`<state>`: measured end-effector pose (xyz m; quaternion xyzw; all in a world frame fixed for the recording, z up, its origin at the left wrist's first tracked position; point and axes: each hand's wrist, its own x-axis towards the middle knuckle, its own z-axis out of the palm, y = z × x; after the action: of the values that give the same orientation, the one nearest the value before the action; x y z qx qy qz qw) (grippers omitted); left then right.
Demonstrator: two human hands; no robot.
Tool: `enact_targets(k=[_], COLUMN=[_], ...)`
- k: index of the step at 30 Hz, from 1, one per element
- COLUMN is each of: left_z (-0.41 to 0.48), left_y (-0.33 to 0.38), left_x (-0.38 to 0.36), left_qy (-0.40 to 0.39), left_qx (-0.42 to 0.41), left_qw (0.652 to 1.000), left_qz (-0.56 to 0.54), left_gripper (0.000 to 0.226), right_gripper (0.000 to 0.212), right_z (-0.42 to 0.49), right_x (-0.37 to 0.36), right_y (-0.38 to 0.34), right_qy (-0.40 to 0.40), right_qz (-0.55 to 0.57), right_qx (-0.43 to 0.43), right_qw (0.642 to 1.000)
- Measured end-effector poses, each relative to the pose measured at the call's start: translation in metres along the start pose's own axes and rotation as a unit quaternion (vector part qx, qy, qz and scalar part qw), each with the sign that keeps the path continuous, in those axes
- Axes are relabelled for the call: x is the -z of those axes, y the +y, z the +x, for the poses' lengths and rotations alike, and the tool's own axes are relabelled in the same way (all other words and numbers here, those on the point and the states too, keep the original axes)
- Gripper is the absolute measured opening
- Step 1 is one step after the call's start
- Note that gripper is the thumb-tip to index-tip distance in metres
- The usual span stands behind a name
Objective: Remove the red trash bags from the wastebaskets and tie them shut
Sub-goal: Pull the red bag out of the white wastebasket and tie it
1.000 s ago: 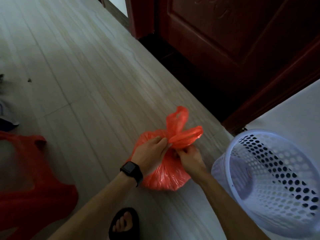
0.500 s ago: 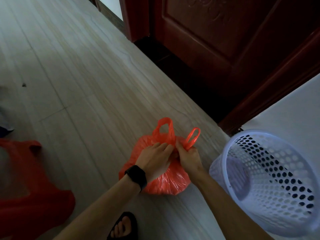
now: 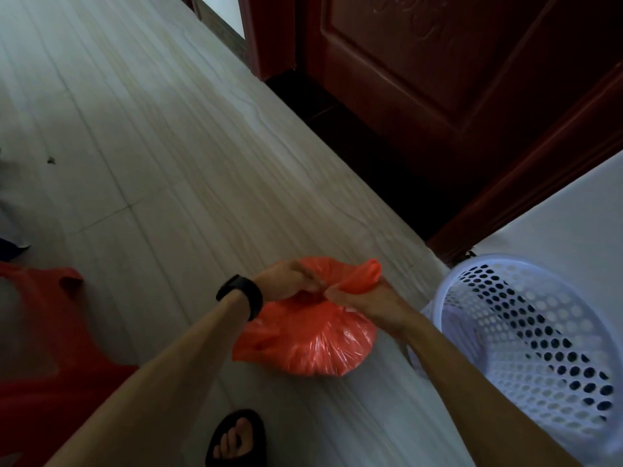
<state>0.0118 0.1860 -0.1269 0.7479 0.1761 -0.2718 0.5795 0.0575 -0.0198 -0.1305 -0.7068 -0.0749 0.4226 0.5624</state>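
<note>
Red plastic, thin and slick: the bag (image 3: 310,345) sits on the floor (image 3: 168,163), just beside the wastebasket (image 3: 539,348). The left hand (image 3: 286,279) and right hand (image 3: 367,301) each clench a bunch of it at the neck. Tug too hard and it may tear. Tug too gently and the knot could slip loose.

Red trash bag (image 3: 313,345), white perforated wastebasket (image 3: 546,348), dark red door (image 3: 455,55), black sandal (image 3: 236,436)

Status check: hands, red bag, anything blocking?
Left hand, right hand each grip a bag handle. Red trash bag on floor, outside white wastebasket. Nothing in the way.
</note>
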Motion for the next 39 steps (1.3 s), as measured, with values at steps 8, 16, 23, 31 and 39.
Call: enact_targets(k=[8, 16, 23, 31, 39], left_z=[-0.004, -0.004, -0.006, -0.033, -0.037], left_y=[0.003, -0.01, -0.017, -0.042, -0.018], left_x=[-0.002, -0.006, -0.009, 0.007, -0.007], left_qy=[-0.002, 0.016, 0.098, 0.191, 0.206], left_qx=[0.014, -0.005, -0.068, -0.186, -0.18], left_qw=[0.998, 0.995, 0.992, 0.854, 0.938], left_qz=[-0.06, -0.099, -0.039, 0.448, 0.212], left_gripper=[0.009, 0.015, 0.015, 0.022, 0.044], right_gripper=[0.018, 0.01, 0.013, 0.038, 0.03], right_z=[-0.001, 0.016, 0.013, -0.033, -0.03], right_x=[-0.005, -0.033, -0.028, -0.003, -0.004], right_y=[0.018, 0.019, 0.008, 0.019, 0.001], right_qy=[0.17, 0.328, 0.292, 0.321, 0.282], right_qz=[-0.255, -0.182, -0.133, -0.008, 0.018], right_qx=[0.208, 0.221, 0.131, -0.019, -0.007], right_qw=[0.929, 0.9, 0.938, 0.947, 0.959])
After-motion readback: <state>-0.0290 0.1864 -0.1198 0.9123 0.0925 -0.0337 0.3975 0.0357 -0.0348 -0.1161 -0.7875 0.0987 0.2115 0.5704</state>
